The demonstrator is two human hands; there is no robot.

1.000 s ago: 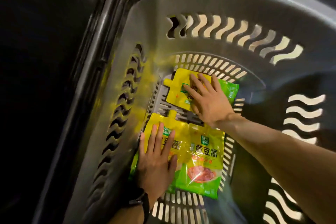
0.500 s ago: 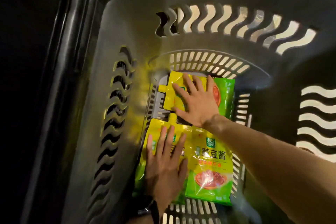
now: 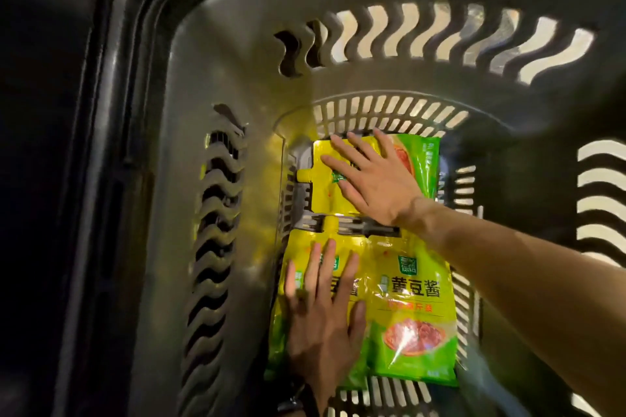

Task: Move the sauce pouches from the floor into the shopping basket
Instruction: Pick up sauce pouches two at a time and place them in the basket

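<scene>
Where the head camera looked straight down, a dark grey shopping basket (image 3: 216,78) filled the view, its walls cut with wavy slots and its bottom slatted. Three yellow-and-green sauce pouches lay flat on the basket's bottom.

The far pouch (image 3: 325,200) lay near the far wall, with its yellow spout (image 3: 303,175) pointing left. The right hand (image 3: 376,179) rested flat on top of it. Its grip was wide, with the fingers straight and spread, pressing down rather than closing round anything.

Two more pouches lay side by side on the near side of it. The near-left pouch (image 3: 301,245) sat close against the left wall under the left hand (image 3: 321,325). That hand's grip was wide too, palm down and fingers straight. A dark wristwatch (image 3: 298,399) showed at that wrist.

The near-right pouch (image 3: 413,311) was uncovered, touching the near-left pouch along its left edge. It showed printed Chinese characters and a picture of reddish sauce.
</scene>
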